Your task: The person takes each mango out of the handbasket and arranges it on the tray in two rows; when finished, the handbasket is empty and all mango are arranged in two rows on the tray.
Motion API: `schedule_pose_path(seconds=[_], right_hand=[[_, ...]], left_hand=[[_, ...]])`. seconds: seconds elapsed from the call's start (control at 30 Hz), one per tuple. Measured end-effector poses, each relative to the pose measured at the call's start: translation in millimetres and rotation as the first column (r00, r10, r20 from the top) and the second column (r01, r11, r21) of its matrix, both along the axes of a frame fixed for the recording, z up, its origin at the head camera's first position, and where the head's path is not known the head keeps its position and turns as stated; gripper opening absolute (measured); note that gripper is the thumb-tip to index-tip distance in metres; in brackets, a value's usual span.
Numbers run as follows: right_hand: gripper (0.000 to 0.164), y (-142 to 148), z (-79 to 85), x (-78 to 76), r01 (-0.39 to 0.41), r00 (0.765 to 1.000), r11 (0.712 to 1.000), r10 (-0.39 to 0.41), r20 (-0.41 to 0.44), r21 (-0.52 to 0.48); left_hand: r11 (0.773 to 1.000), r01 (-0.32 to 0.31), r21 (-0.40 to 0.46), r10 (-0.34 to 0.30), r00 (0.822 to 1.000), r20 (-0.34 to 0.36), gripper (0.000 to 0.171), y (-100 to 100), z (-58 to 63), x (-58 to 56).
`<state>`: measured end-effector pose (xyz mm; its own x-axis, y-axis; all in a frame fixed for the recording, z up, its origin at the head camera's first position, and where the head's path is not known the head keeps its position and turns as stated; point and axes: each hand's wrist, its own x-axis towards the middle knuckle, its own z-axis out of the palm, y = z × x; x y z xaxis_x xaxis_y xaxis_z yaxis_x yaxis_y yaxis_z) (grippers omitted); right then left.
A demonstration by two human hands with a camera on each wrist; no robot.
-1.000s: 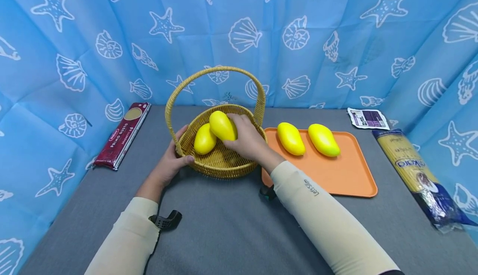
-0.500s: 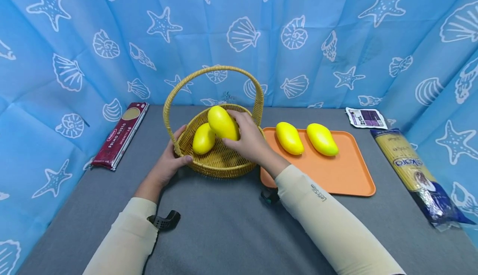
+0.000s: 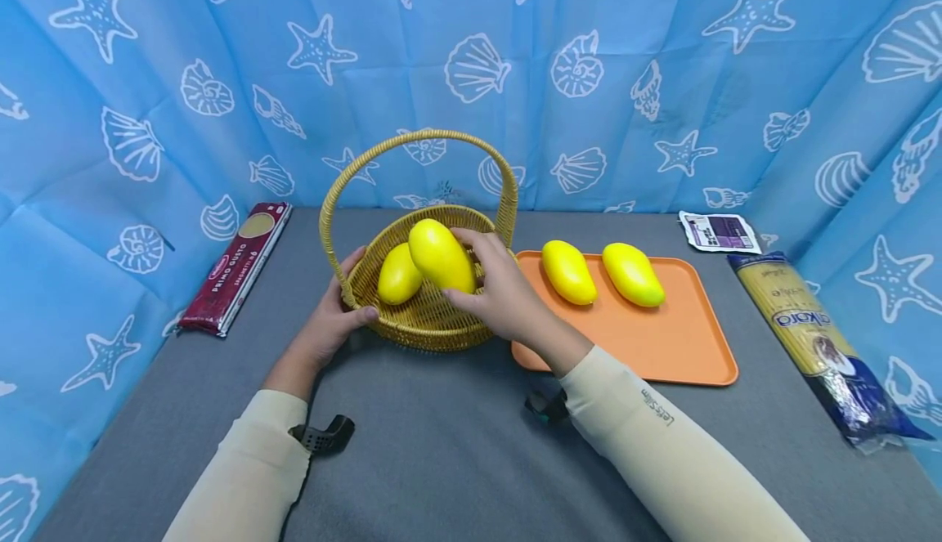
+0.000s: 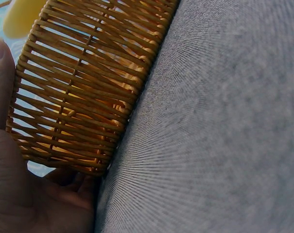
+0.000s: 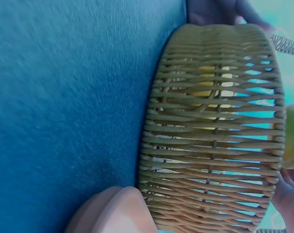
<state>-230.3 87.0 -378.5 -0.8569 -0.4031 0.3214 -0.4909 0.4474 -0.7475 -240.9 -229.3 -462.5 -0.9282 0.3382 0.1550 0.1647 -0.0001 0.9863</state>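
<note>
A yellow mango [image 3: 441,256] is held by my right hand [image 3: 500,293] over the wicker basket [image 3: 434,338], fingers on its far side and thumb on the near side. A second mango [image 3: 400,275] lies inside the basket, at the left; the held one partly overlaps it in the head view. My left hand [image 3: 334,321] grips the basket's left side, thumb over the rim. The left wrist view shows the woven wall [image 4: 83,82] close to that hand. In the right wrist view the held mango [image 5: 293,136] shows above the rim.
An orange tray [image 3: 625,354] with two mangoes [image 3: 570,272] stands right of the basket, close to it. A red spaghetti pack [image 3: 235,268] lies at the left, a yellow-blue pasta bag [image 3: 824,346] and a small white-purple packet [image 3: 719,232] at the right. The basket's tall handle [image 3: 419,135] arches overhead.
The held mango rises slightly, then sinks a little toward me, and my right forearm swings to the right. My left hand keeps its grip on the basket.
</note>
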Motion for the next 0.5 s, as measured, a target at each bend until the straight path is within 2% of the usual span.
schedule_pose_path(seconds=[0.23, 0.5], right_hand=[[0.08, 10, 1.2, 14.5, -0.031, 0.999, 0.997, 0.033, 0.02, -0.069], [0.079, 28, 5.7, 29.3, 0.003, 1.0, 0.996, -0.003, 0.009, -0.087]], left_hand=[[1.0, -0.001, 0.006, 0.001, 1.0, 0.004, 0.093, 0, -0.4, -0.1], [1.0, 0.013, 0.028, -0.013, 1.0, -0.022, 0.095, -1, -3.3, -1.5]])
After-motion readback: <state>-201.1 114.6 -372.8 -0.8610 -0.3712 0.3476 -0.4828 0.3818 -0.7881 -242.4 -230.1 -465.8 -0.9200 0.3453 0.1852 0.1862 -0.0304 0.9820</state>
